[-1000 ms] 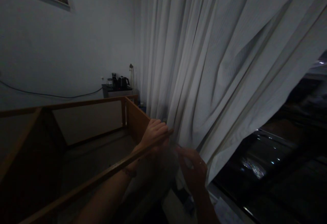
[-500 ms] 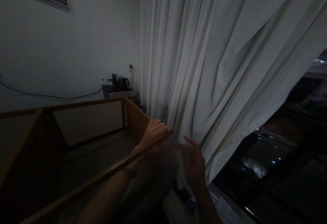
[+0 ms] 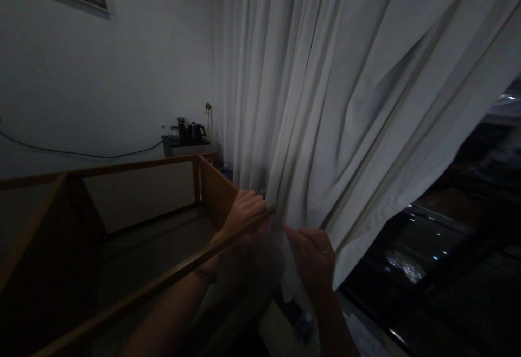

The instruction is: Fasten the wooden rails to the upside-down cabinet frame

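Note:
A brown wooden cabinet frame [image 3: 179, 267] with inner panels fills the lower left. My left hand [image 3: 246, 210] reaches under its near rail, and the fingers are curled over the edge at the right corner; its palm side is hidden. Just right of that corner, my right hand [image 3: 311, 254] is closed, thumb and forefinger together in a pinch, in front of the white curtain [image 3: 325, 102]. Whatever lies between those fingertips is too dark and small to make out. Below the corner hangs something pale and hazy [image 3: 264, 262], its kind unclear.
A black kettle [image 3: 196, 131] stands on a small cabinet in the far corner. A dark cable [image 3: 97, 155] runs along the wall. To the right is a dark, shiny glass surface [image 3: 407, 259]. Below my right hand lie a pale box-like thing [image 3: 277, 324] and dim clutter.
My right hand has closed from parted, curved fingers into a pinch, turning slightly so that a ring shows. My left hand stays at the wooden corner.

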### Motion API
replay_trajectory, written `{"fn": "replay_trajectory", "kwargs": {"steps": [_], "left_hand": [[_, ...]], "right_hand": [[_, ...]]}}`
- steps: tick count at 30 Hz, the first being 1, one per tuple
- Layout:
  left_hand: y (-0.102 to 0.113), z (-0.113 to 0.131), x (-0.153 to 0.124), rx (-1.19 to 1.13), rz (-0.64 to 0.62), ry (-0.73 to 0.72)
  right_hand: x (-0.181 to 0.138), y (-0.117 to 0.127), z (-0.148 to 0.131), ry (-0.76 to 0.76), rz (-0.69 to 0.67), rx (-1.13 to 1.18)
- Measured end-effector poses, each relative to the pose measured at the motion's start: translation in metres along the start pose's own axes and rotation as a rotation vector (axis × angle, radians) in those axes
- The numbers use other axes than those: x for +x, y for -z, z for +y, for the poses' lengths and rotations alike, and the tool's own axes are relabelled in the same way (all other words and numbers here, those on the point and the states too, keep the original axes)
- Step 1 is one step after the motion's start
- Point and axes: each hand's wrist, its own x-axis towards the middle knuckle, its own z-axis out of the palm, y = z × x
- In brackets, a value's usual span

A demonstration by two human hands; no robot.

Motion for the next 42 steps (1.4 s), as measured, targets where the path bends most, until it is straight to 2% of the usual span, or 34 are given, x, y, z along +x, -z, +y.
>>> {"fn": "replay_trajectory", "kwargs": {"steps": [6, 8, 11, 13, 17, 19, 23, 25, 28, 30, 33, 42], "left_hand": [[-0.001, 0.000, -0.001, 0.010, -0.017, 0.014], [0.000, 0.000, -0.001, 0.010, -0.022, 0.014], [0.000, 0.000, 0.000, -0.002, -0.011, 0.009], [0.000, 0.000, 0.000, -0.005, 0.004, 0.006], [0.000, 0.000, 0.000, -0.004, 0.015, -0.003], [0.000, 0.000, 0.000, -0.002, 0.005, -0.003], [0.001, 0.000, -0.001, -0.010, -0.028, 0.020], [0.000, -0.001, -0.001, -0.006, -0.041, 0.031], [-0.001, -0.002, -0.002, 0.001, -0.047, 0.033], [-0.002, -0.002, -0.002, 0.004, -0.045, 0.032], [-0.002, -0.003, -0.003, 0.003, -0.045, 0.026], [-0.001, -0.001, -0.001, 0.011, -0.013, 0.014]], "right_hand": [[-0.006, -0.008, -0.016, -0.564, -0.085, 0.435], [-0.004, -0.011, -0.020, -0.658, -0.057, 0.521], [-0.002, -0.013, -0.022, -0.681, -0.003, 0.527], [-0.002, -0.015, -0.020, -0.647, 0.014, 0.469], [-0.005, -0.017, -0.018, -0.419, 0.047, 0.271], [-0.006, -0.019, -0.020, -0.355, 0.082, 0.224], [-0.007, -0.022, -0.024, -0.440, 0.138, 0.257], [-0.008, -0.020, -0.023, -0.412, 0.113, 0.284], [-0.010, -0.014, -0.017, -0.214, 0.075, 0.215], [-0.012, -0.011, -0.013, -0.084, 0.098, 0.097], [-0.013, -0.008, -0.010, -0.027, 0.136, -0.036], [-0.008, -0.004, -0.014, 0.050, 0.015, 0.119]]}}
